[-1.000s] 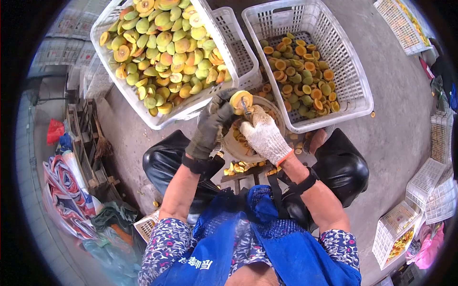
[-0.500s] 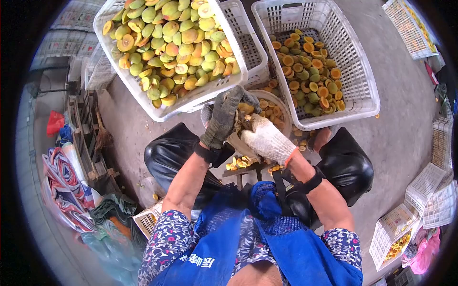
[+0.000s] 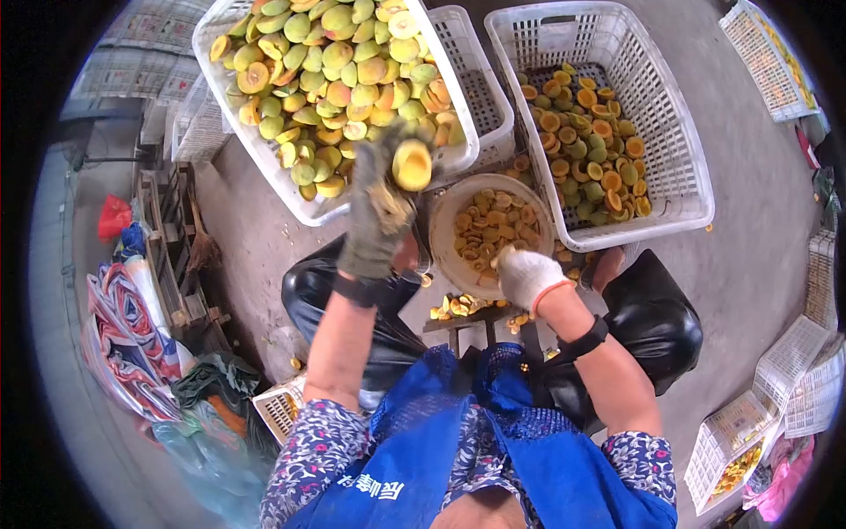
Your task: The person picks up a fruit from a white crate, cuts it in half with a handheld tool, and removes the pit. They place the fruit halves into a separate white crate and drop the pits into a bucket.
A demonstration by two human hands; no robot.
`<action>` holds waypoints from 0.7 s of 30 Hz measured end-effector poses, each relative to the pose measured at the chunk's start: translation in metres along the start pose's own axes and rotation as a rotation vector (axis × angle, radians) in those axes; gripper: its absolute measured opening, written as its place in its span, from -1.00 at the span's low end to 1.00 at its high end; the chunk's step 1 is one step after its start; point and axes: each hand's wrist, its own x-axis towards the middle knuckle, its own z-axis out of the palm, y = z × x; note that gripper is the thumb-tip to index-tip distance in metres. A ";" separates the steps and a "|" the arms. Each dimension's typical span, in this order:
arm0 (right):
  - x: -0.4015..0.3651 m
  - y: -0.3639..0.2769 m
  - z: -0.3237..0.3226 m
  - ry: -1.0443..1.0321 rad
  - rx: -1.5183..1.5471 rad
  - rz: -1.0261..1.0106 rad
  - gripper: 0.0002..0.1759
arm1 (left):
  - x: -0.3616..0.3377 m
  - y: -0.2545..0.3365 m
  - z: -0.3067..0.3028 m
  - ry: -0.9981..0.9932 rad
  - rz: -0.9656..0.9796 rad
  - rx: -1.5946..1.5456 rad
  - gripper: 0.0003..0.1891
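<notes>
My left hand (image 3: 374,207), in a dark, stained glove, is blurred at the near edge of the left crate. Its fingers are closed on a peach half (image 3: 411,166) with a pale yellow cut face turned up. The crate holds a heap of green and yellow cut peaches (image 3: 339,79). In a whitish glove, my right hand (image 3: 529,278) is curled closed over the right rim of a round tub (image 3: 449,262). What its fingers grip is hidden. Inside the tub lie many brown-orange pieces (image 3: 493,225), perhaps peach stones.
A white crate (image 3: 683,198) at the right holds hollowed peach halves (image 3: 589,145). Another crate (image 3: 493,115) stands between the two. Yellow scraps (image 3: 463,307) lie on a small wooden stand before me. Pallets (image 3: 181,264) and bundled sheeting (image 3: 132,335) are at the left.
My hands were together over the tub and have parted. The left moved up to the left crate; the right moved slightly right and down. The tub's contents now show.
</notes>
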 end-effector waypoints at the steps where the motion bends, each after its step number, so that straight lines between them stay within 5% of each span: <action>1: -0.002 -0.004 -0.011 0.064 0.032 -0.052 -0.78 | 0.011 0.018 0.018 -0.030 -0.042 -0.058 -0.40; 4: 0.011 0.005 -0.007 0.084 -0.002 -0.141 -0.73 | 0.074 0.018 -0.048 0.008 -0.153 1.074 -0.40; 6: 0.014 0.010 0.004 0.055 0.042 -0.110 -0.70 | 0.091 0.007 -0.091 -0.195 -0.208 2.140 -0.38; 7: 0.014 0.010 0.004 0.055 0.045 -0.098 -0.70 | 0.088 -0.007 -0.123 -0.225 0.089 2.159 -0.40; 8: 0.017 0.009 0.002 -0.013 0.076 -0.170 -0.70 | 0.090 -0.008 -0.125 -0.232 0.087 2.156 -0.40; 10: 0.019 0.008 -0.006 -0.075 0.099 -0.249 -0.69 | 0.095 -0.001 -0.116 -0.144 -0.272 2.078 -0.42; 12: 0.020 0.003 -0.016 0.095 0.185 -0.212 -0.70 | 0.085 0.011 -0.103 -0.131 -0.144 2.065 -0.49; 15: 0.013 -0.013 -0.051 0.282 0.236 -0.221 -0.72 | 0.051 0.038 -0.041 -0.032 -0.221 1.028 -0.68; 16: 0.013 -0.016 -0.058 0.373 0.260 -0.222 -0.72 | 0.036 0.039 -0.030 -0.028 -0.217 1.030 -0.68; 18: 0.016 -0.020 -0.057 0.471 0.322 -0.298 -0.77 | 0.013 0.038 -0.016 -0.181 -0.355 0.468 -0.68; 20: 0.011 -0.040 -0.071 0.393 0.775 -0.077 -0.79 | -0.011 0.016 0.005 -0.147 -0.322 0.292 -0.67; 21: 0.003 -0.040 -0.072 0.565 0.356 -0.452 -0.76 | -0.018 0.006 0.013 -0.112 -0.289 0.116 -0.65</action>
